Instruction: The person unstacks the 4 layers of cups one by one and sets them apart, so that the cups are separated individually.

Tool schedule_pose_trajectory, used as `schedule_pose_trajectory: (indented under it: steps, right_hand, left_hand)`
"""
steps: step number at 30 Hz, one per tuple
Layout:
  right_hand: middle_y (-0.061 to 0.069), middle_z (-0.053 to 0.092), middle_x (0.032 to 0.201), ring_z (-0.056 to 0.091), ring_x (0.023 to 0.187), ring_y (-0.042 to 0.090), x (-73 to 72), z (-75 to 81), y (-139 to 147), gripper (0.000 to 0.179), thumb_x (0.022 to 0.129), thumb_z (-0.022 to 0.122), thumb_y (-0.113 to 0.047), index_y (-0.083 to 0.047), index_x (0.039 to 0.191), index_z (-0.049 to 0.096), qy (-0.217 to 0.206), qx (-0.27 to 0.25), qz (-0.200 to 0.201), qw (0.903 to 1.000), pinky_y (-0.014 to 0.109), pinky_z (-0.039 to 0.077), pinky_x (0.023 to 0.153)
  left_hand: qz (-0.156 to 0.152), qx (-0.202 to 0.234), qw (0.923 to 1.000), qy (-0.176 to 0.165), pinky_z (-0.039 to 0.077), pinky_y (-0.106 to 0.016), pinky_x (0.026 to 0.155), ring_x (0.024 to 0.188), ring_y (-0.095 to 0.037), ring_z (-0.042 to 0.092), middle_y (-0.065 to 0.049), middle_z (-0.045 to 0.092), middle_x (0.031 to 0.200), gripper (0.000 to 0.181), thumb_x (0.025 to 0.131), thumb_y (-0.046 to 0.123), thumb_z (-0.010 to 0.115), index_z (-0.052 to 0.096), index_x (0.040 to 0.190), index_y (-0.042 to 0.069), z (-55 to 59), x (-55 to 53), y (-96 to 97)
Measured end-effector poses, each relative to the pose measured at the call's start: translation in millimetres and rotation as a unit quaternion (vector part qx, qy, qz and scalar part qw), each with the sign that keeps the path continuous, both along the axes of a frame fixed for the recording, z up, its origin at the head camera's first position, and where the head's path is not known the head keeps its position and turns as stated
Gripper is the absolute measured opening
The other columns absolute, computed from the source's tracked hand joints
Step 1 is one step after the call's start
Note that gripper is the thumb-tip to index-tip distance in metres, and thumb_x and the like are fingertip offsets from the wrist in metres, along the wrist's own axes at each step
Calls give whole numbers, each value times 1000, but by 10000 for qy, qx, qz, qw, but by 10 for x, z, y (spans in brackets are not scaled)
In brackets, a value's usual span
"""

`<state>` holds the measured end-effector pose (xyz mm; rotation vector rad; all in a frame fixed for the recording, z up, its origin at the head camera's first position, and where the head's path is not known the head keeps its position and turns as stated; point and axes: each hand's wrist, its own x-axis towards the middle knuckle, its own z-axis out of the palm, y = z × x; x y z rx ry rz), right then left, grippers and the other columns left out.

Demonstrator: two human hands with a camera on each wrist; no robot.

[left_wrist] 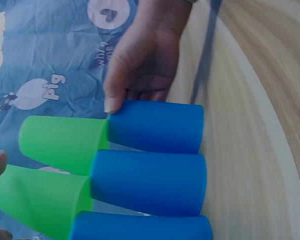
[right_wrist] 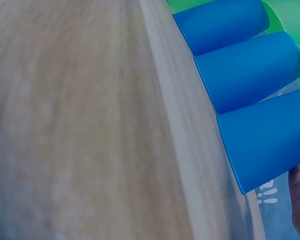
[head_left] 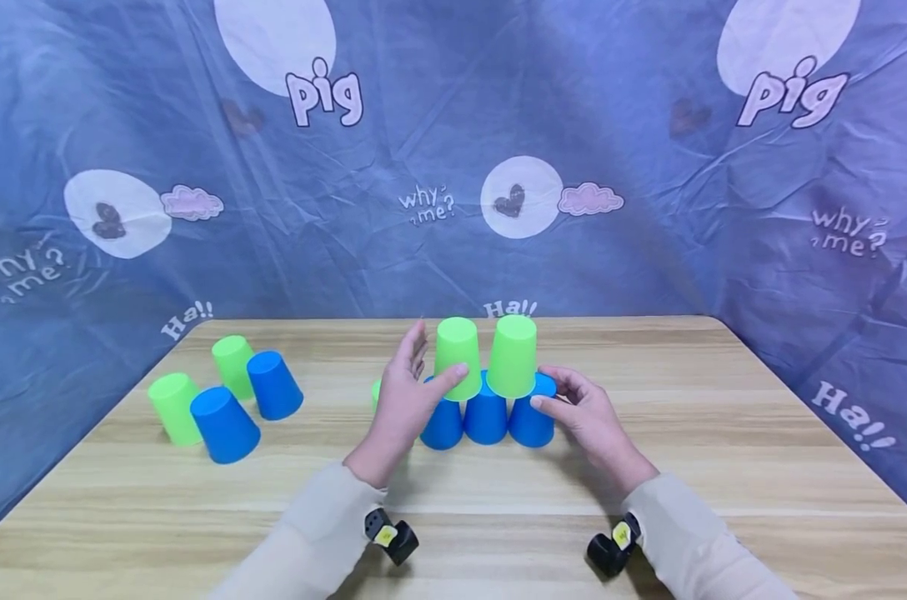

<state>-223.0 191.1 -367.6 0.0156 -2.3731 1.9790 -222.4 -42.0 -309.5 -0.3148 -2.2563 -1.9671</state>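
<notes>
Three upside-down blue cups stand in a row: a left one (head_left: 442, 427), a middle one (head_left: 486, 418) and a right one (head_left: 532, 427). Above them, bridging their bases, sit two upside-down green cups, the left (head_left: 457, 346) and the right (head_left: 513, 354). My left hand (head_left: 401, 396) is spread beside the left green cup, its thumb across the cup's front and its straight fingers apart from the side. With thumb in front and fingers behind, my right hand (head_left: 592, 421) holds the right blue cup near its upturned base; the left wrist view shows this grip too.
On the table's left stand more upturned cups: two green, one nearer (head_left: 174, 408) and one farther (head_left: 233, 367), and two blue, one in front (head_left: 224, 425) and one behind (head_left: 275, 385). Another green cup (head_left: 376, 392) is mostly hidden behind my left hand. A printed cloth (head_left: 453, 275) hangs behind the table.
</notes>
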Motion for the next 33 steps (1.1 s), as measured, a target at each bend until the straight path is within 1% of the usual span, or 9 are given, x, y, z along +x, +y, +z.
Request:
schedule_pose_trajectory:
  steps: [4,7,12,15,17,22,28,33]
  right_hand:
    - [15,53,124,51,107,15,-3,-2,2,52,84,68,-16,-2,130,47,41,9,-2,10000,27,41,96]
    - [15,52,124,51,107,15,-1,0,-2,52,84,68,-16,-1,130,47,37,13,-19,10000,27,41,96]
    - [16,52,126,50,111,19,-7,-1,-2,52,84,68,-16,-1,130,47,15,-46,-34,10000,33,40,100]
    - [17,51,127,49,114,22,-7,-2,-4,53,84,68,-15,-1,130,46,11,-108,-6,9999,38,37,104]
    - [17,50,127,48,115,23,-3,-1,-5,53,84,68,-15,-1,130,46,-5,-139,-4,9999,40,36,104]
    - [16,50,127,48,114,23,4,1,-6,53,85,67,-16,-1,131,46,-33,-140,-10,9999,38,37,103]
    - [16,50,127,48,115,23,7,5,-11,53,85,68,-16,-2,131,46,-59,-145,-29,9999,38,37,103]
    - [16,50,128,47,116,24,8,2,-10,53,85,67,-16,-2,131,45,-54,-158,-26,9999,39,36,104]
  left_hand:
    - [-28,-158,9999,-15,26,-45,111,137,-24,29,-7,31,149,85,81,24,72,22,147,12,-34,-43,42]
    - [-43,-224,9997,35,27,-46,111,136,-26,31,-8,33,147,84,80,23,73,24,146,12,-44,-63,48]
    - [-65,-259,9995,142,29,-45,110,132,-25,37,-7,41,142,76,79,20,73,32,143,12,-58,-90,56]
    - [-23,-347,9992,214,32,-46,108,128,-26,42,-8,47,137,70,79,19,74,38,139,13,-74,-99,60]
    - [21,-393,9990,215,34,-46,107,127,-27,43,-9,48,136,68,79,19,74,40,138,13,-82,-103,63]
    - [104,-343,9991,240,35,-46,106,126,-28,45,-11,50,135,66,79,17,73,41,137,12,-93,-123,75]
    - [204,-493,9984,197,38,-47,103,121,-27,50,-10,54,130,63,80,17,72,43,135,12,-93,-124,89]
    - [216,-513,9979,342,40,-46,102,119,-28,51,-11,56,128,61,80,16,72,45,134,11,-95,-113,92]
